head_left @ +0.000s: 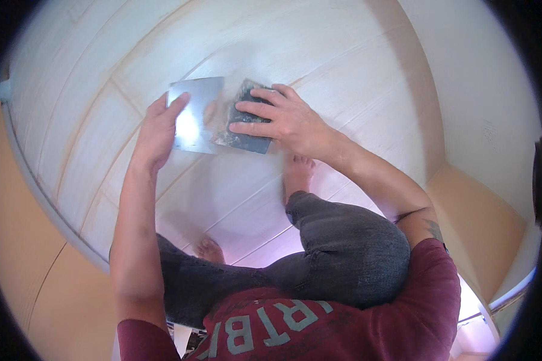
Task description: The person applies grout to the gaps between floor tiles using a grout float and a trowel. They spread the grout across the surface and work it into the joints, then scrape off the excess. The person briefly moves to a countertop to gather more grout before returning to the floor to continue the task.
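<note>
One shiny plate (pixel 199 117) is gripped at its left edge by the left hand (pixel 160 127), thumb on top. Just right of it, the right hand (pixel 288 123) spreads over a smeared dark sheet (pixel 251 142); whether it grips, I cannot tell. Both pieces are beyond the feet (pixel 299 175), over the pale floor (pixel 355 78).

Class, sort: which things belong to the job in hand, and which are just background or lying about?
Job in hand:
shiny metal plate, held in the left hand
dark, pale-smeared plate, under the right hand
perhaps the white boards beneath

Apart from it:
tan panel at left
dark object at right edge, too unclear to name
</note>
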A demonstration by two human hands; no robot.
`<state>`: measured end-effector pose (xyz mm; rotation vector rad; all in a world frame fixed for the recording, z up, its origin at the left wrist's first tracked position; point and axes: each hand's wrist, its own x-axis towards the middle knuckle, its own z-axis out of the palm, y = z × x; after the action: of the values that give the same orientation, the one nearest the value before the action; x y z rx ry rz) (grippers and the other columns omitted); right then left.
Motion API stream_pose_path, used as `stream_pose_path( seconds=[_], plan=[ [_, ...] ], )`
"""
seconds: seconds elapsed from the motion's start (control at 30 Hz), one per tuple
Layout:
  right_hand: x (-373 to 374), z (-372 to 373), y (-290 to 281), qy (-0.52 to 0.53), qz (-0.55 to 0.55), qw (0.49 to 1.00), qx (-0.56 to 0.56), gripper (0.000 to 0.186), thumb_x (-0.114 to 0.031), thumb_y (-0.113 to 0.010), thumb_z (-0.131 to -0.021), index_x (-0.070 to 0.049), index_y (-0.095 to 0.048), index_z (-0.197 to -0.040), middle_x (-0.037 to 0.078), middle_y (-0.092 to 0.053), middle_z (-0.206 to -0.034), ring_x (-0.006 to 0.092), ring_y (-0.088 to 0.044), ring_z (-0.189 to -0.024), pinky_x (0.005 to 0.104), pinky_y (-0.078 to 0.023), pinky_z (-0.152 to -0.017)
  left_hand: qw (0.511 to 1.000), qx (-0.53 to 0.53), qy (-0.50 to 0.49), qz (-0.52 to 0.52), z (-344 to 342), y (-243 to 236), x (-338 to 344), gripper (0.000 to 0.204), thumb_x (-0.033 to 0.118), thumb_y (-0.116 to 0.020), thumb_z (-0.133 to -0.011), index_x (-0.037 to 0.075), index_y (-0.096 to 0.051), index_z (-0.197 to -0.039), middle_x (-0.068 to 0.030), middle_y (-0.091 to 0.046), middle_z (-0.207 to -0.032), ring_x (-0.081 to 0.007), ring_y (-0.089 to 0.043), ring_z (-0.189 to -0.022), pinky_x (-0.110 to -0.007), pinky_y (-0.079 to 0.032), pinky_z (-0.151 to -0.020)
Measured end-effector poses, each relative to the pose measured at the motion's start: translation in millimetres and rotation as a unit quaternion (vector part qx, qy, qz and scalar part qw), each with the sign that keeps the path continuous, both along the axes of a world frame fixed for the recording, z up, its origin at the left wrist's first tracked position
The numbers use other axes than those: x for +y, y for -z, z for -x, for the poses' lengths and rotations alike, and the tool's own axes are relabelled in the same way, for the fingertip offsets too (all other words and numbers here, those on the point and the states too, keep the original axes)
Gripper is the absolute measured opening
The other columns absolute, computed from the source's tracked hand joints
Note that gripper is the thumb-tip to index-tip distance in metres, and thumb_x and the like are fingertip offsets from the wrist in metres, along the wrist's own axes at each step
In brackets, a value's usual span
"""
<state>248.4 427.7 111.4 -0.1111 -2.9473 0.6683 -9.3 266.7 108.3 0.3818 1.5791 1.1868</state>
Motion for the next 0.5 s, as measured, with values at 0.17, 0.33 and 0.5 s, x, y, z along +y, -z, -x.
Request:
stream_pose_path(
  seconds=[0.17, 0.33, 0.5],
  plan=[
    [58.7, -69.3, 59.7, 0.101, -0.036, 0.988, -0.107, 0.068, -0.002, -0.071, -0.083, -0.031, -0.067, -0.144, 0.005, -0.060, -0.151, 0.0338, -0.049, -0.143, 0.0561, -0.037, -0.115, 0.988, -0.106, -0.083, 0.072, 28.5, 59.6, 2.9, 0.040, 0.033, -0.063, -0.107, -0.001, -0.066, -0.128, -0.0097, -0.073, -0.111, -0.0190, -0.070, -0.097, -0.036, -0.056, -0.090],
    [114.3, -106.2, 108.5, 0.179, -0.107, 0.969, -0.133, 0.068, -0.002, -0.071, -0.084, -0.032, -0.066, -0.145, 0.006, -0.058, -0.155, 0.0352, -0.048, -0.144, 0.0567, -0.037, -0.116, 0.968, -0.165, -0.147, 0.122, 15.5, 129.9, -7.6, 0.047, 0.039, -0.061, -0.108, -0.002, -0.065, -0.129, -0.0103, -0.072, -0.118, -0.0202, -0.068, -0.103, -0.037, -0.054, -0.096],
    [124.3, -133.2, 109.6, 0.173, -0.077, 0.958, -0.215, 0.068, -0.004, -0.073, -0.085, -0.031, -0.065, -0.146, 0.006, -0.055, -0.158, 0.0356, -0.045, -0.147, 0.0594, -0.035, -0.117, 0.960, -0.162, -0.200, 0.110, 6.9, 149.8, -13.7, 0.056, 0.044, -0.062, -0.108, -0.006, -0.063, -0.133, -0.0125, -0.071, -0.121, -0.0213, -0.068, -0.109, -0.038, -0.054, -0.099]
  ],
)
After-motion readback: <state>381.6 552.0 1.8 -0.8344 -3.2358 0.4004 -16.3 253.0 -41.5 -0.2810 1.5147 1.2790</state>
